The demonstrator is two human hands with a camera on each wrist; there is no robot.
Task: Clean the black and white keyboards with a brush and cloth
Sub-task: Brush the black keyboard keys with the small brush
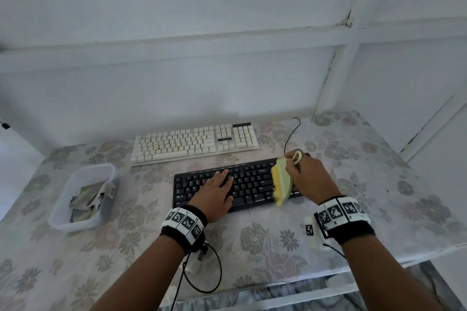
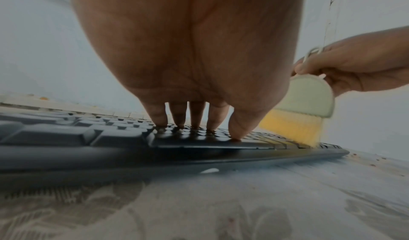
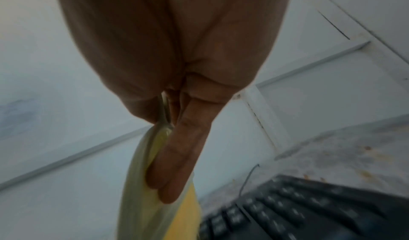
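A black keyboard [image 1: 255, 182] lies near the table's middle, with a white keyboard [image 1: 194, 142] behind it that carries orange crumbs. My left hand [image 1: 217, 190] lies flat on the black keys, fingers [image 2: 177, 116] straight and pressing down. My right hand [image 1: 309, 177] grips a pale green brush [image 1: 281, 180] with yellow bristles [image 2: 292, 130]. The bristles touch the right part of the black keyboard [image 2: 199, 144]. In the right wrist view, fingers [image 3: 177, 156] press along the brush body [image 3: 141, 200], above the blurred keys [image 3: 298, 208].
A clear plastic tub [image 1: 83, 194] with a crumpled cloth [image 1: 92, 197] stands at the left. A thin black cable [image 1: 292, 134] runs behind the black keyboard. Crumbs dot the flowered tablecloth [image 1: 366, 174]. The table's front edge runs at lower right.
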